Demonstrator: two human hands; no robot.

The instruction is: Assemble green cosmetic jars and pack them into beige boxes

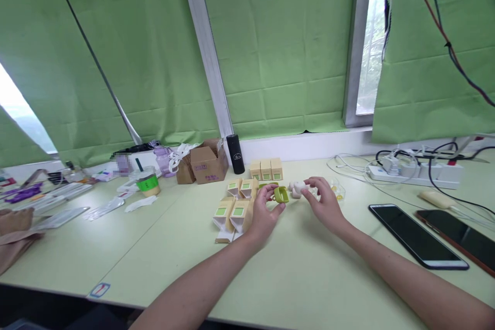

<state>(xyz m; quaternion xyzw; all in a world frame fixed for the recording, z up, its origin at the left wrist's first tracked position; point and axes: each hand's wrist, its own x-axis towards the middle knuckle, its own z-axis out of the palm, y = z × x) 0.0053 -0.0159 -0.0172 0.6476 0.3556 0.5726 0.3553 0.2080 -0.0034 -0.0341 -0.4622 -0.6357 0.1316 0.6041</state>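
My left hand is closed on a small olive-green hollow cover, its open side facing me. Just to the right, my right hand pinches a small white rounded case between thumb and fingers. The two items are close but apart. Behind my left fingers another green piece partly shows. Beside my left wrist stand several small tan boxes with green labels, some with flaps open. A clear item with yellow bits lies behind my right hand, partly hidden.
Three tan boxes stand farther back, near a black cylinder and a cardboard box. Two phones and a power strip with cables lie right. A green-sleeved cup stands left, near another person's hand.
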